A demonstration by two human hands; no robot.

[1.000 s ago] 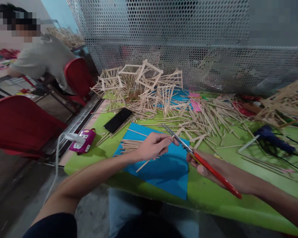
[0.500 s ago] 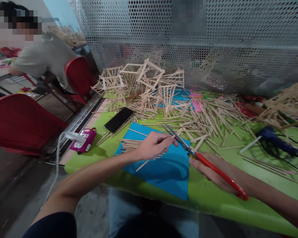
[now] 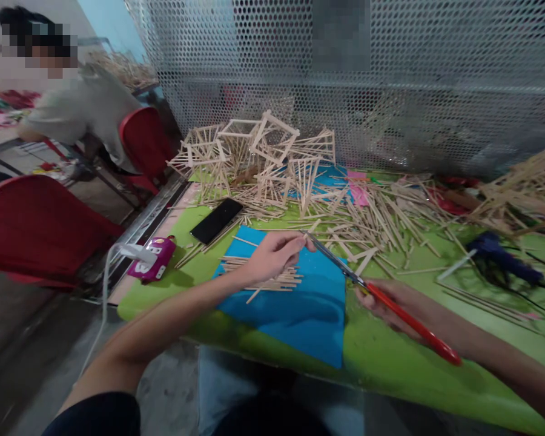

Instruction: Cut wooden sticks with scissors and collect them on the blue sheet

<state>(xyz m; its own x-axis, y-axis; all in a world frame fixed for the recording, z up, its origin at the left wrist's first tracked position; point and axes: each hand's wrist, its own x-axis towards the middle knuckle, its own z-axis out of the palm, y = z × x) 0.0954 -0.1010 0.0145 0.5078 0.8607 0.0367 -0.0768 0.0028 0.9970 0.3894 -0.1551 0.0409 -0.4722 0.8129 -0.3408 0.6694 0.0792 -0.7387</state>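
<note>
My left hand (image 3: 275, 254) pinches a thin wooden stick (image 3: 255, 295) above a blue paper sheet (image 3: 300, 309), its fingertips at the tip of the scissor blades. My right hand (image 3: 393, 303) grips red-handled scissors (image 3: 390, 306) whose metal blades reach up-left to the stick, and the blades look closed. A small row of cut sticks (image 3: 263, 275) lies on the blue sheet under my left hand.
Loose sticks (image 3: 381, 218) and glued stick frames (image 3: 258, 157) cover the back of the green table (image 3: 390, 363). A black phone (image 3: 217, 220), a pink power strip (image 3: 152, 257) and a blue glue gun (image 3: 499, 257) lie about. Another person sits far left by red chairs (image 3: 36, 230).
The scissor blades have closed on the stick's end. My left hand shifted slightly up and back; my right hand slid a little to the right.
</note>
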